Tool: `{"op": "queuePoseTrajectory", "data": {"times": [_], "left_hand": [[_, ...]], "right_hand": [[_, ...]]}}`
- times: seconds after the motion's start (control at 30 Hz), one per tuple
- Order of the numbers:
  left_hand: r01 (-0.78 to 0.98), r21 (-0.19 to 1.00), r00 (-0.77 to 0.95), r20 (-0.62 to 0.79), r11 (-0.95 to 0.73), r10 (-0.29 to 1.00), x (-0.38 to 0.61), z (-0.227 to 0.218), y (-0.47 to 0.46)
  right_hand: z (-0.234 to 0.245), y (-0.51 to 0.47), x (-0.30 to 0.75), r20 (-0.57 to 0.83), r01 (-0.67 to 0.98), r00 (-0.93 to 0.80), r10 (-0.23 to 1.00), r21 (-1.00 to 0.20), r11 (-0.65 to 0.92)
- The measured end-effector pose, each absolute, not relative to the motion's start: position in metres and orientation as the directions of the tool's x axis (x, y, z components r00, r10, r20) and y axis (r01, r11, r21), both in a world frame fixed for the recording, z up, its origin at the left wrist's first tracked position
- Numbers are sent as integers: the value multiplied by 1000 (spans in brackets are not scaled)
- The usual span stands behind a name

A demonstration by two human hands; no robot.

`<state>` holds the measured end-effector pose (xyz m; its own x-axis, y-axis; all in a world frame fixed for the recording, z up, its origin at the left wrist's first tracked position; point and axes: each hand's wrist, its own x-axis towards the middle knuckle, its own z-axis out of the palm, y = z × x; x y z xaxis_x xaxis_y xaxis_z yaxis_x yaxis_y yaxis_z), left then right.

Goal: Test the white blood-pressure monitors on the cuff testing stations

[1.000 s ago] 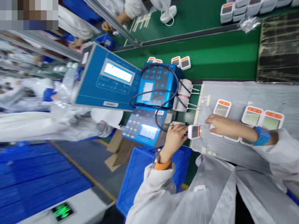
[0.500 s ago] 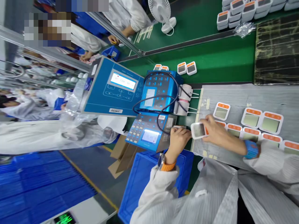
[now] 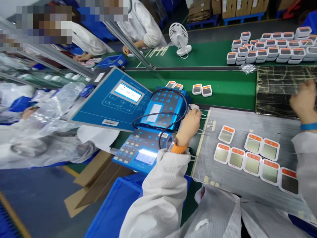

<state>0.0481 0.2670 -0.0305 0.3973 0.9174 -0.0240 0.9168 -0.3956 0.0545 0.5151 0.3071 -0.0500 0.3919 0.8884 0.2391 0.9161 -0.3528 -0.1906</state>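
My left hand (image 3: 190,125), with an orange-banded watch at its wrist, is closed over the white cylindrical parts (image 3: 195,107) beside the blue testers. Its curled fingers cover whatever they grip. My right hand (image 3: 303,100), with a blue wristband, is over the black taped board (image 3: 274,91) at the right. Motion blurs its fingers, and I see no device in it. On the grey mat (image 3: 232,117) lie several white square devices with orange strips and grey screens, including a single device (image 3: 226,135) and a row with a darker-screened device (image 3: 289,181) at its right end.
Blue testers (image 3: 123,102) with lit displays and black cables stand left of the mat. Behind them are small devices (image 3: 207,90) and a white fan (image 3: 178,38). Stacked devices (image 3: 272,49) fill the back right. A blue crate (image 3: 114,208) stands below; co-workers sit at the far left.
My right hand has left the mat's left edge and swung right to the black board; the white device it held is no longer visible in it. My left hand has moved up onto the white cylinders.
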Motion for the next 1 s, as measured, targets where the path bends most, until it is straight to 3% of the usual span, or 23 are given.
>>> {"op": "queuePoseTrajectory", "data": {"times": [0.1, 0.2, 0.3, 0.4, 0.5, 0.57, 0.63, 0.7, 0.77, 1.0], "left_hand": [[898, 141, 427, -54, -417, 902, 51, -52, 299], [861, 243, 479, -90, -447, 873, 45, -68, 311], [828, 328, 493, -37, -455, 869, 38, -77, 315], [811, 375, 482, 3, -448, 876, 36, -79, 318], [816, 404, 448, 9, -413, 894, 37, -79, 321], [808, 440, 424, 29, -392, 905, 38, -79, 321], [794, 477, 402, 52, -377, 914, 37, -79, 320], [787, 500, 380, 70, -362, 923, 36, -81, 318], [783, 517, 354, 86, -345, 931, 35, -82, 316], [739, 588, 302, 146, -329, 942, 32, -90, 315]], "right_hand": [[-62, 278, 432, 118, 951, 23, 993, -310, 15], [-80, 230, 351, -59, 858, -376, 925, -400, 323], [-90, 189, 304, -68, 876, -407, 911, -310, 369], [-87, 185, 291, -134, 908, -354, 926, -284, 306], [-78, 218, 288, -266, 871, -245, 932, -482, 91], [-75, 247, 280, -334, 674, -131, 933, -721, -163], [-76, 270, 264, -425, 273, -80, 902, -879, -390], [-81, 283, 245, -530, -91, -139, 836, -834, -544], [-86, 287, 230, -591, -255, -229, 773, -730, -634], [-98, 289, 215, -612, -304, -254, 749, -684, -663]]}}
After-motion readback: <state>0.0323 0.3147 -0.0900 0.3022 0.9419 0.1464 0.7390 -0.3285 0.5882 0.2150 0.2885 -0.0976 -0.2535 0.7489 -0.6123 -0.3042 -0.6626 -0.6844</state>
